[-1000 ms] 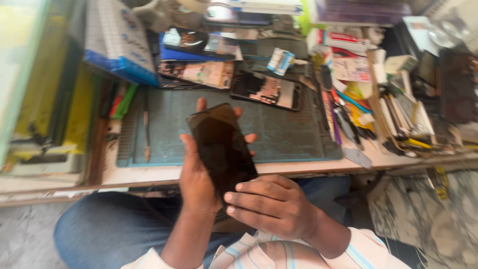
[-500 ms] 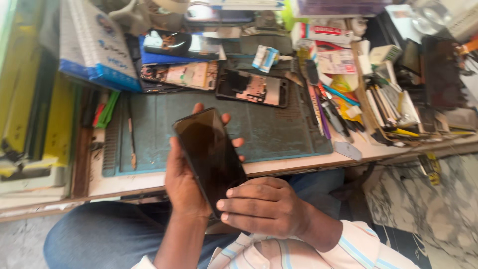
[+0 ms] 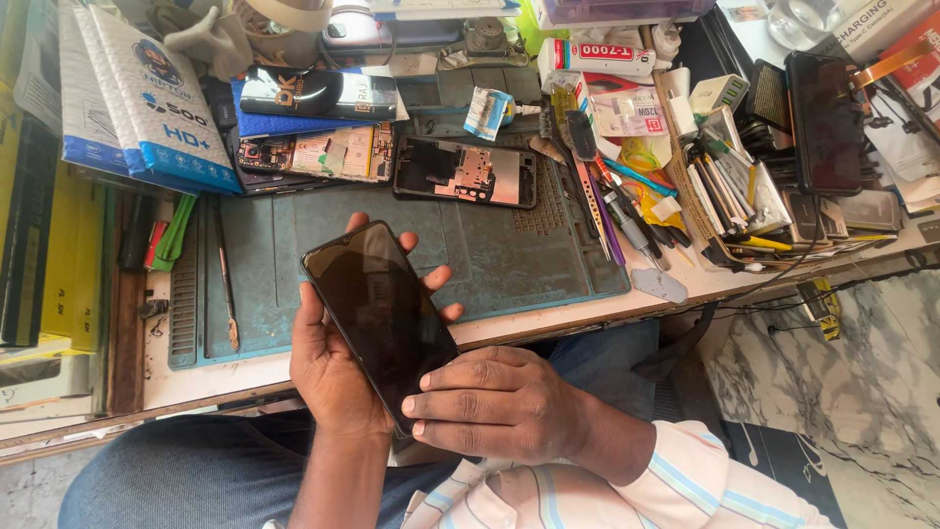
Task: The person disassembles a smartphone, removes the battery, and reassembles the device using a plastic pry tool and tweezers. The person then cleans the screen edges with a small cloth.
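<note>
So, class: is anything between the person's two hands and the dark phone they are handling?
Nothing visible. The left hand cradles the phone from beneath, its fingers curling round the far edge. The right hand presses its fingers straight onto the lower edge of the screen.

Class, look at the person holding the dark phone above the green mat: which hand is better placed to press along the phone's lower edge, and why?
Probably the right hand: its fingertips already rest on the phone at its lower edge. The left hand cradles the phone from beneath, so it is occupied supporting it.
</note>
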